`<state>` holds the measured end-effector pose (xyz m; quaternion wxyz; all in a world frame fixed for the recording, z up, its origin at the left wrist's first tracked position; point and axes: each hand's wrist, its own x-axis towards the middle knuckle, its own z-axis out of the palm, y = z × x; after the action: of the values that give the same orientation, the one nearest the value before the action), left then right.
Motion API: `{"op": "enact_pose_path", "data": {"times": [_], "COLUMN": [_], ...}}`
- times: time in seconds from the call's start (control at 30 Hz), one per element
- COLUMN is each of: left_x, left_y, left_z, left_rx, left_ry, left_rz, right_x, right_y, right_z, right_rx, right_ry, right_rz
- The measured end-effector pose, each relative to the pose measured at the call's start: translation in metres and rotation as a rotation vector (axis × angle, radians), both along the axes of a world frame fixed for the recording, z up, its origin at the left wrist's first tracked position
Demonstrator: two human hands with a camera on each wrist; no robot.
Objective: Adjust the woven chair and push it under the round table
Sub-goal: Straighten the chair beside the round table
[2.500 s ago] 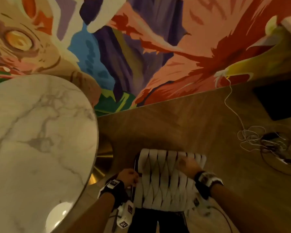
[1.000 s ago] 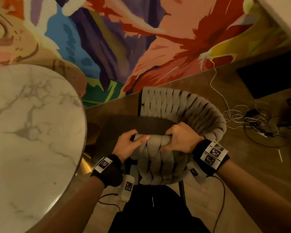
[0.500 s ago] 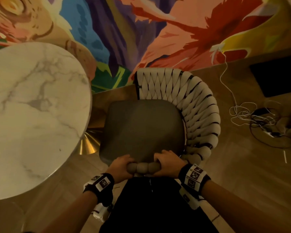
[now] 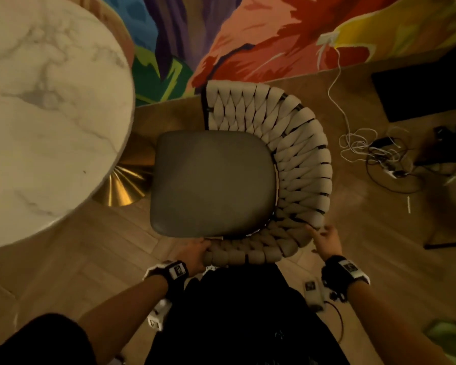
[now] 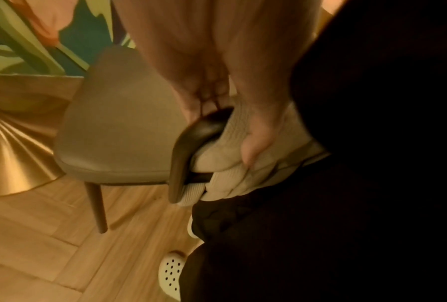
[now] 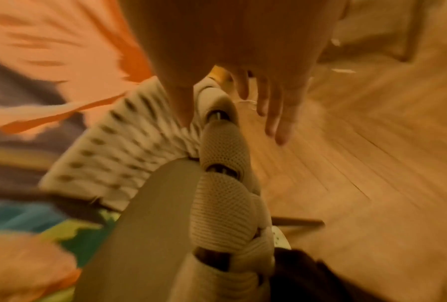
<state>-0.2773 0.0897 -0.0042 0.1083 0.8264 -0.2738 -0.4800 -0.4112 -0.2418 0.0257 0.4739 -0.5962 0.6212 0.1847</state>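
The woven chair [image 4: 298, 159] stands on the wooden floor, its grey seat [image 4: 213, 183] facing the round marble table [image 4: 50, 106] at the left, with its front edge near the table's rim. My left hand [image 4: 195, 252] grips the near end of the woven backrest [image 5: 232, 147] where the dark frame curves. My right hand [image 4: 327, 238] is open, fingers [image 6: 276, 114] spread, beside the backrest's outer curve [image 6: 222, 147], thumb over the weave.
The table's brass cone base [image 4: 127, 177] stands just left of the seat. A colourful mural wall [image 4: 248, 35] runs behind. Tangled cables [image 4: 374, 151] and a dark stand lie on the floor at the right. My dark trousers [image 4: 242, 312] are directly behind the chair.
My right hand has let go of the backrest's near end and moved right along its outer curve, opening. The chair now sits upright with the seat toward the table. The left hand keeps its grip.
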Motion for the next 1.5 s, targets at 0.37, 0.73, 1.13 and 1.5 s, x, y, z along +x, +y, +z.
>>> {"op": "enact_pose_path", "data": {"times": [0.37,0.73,1.13,1.5], "left_x": [-0.05,-0.046,-0.007,0.095], "left_y": [0.038,0.086,0.113,0.059], "left_z": [-0.028,-0.026,-0.026,0.017], "left_rx": [0.016,0.033,0.181,0.006], "left_ry": [0.082,0.408,0.415,0.272], "left_rz": [0.188,1.216,1.204,1.301], "right_x": [-0.06,-0.026,0.046,0.157], "right_y": [0.058,0.081,0.037,-0.03], "right_z": [-0.018,0.024,0.038,0.005], "right_rx": [0.3,0.42,0.531,0.448], "right_ry": [-0.056,-0.119,-0.205,-0.287], "right_rz": [-0.282,-0.458,-0.538,-0.435]}}
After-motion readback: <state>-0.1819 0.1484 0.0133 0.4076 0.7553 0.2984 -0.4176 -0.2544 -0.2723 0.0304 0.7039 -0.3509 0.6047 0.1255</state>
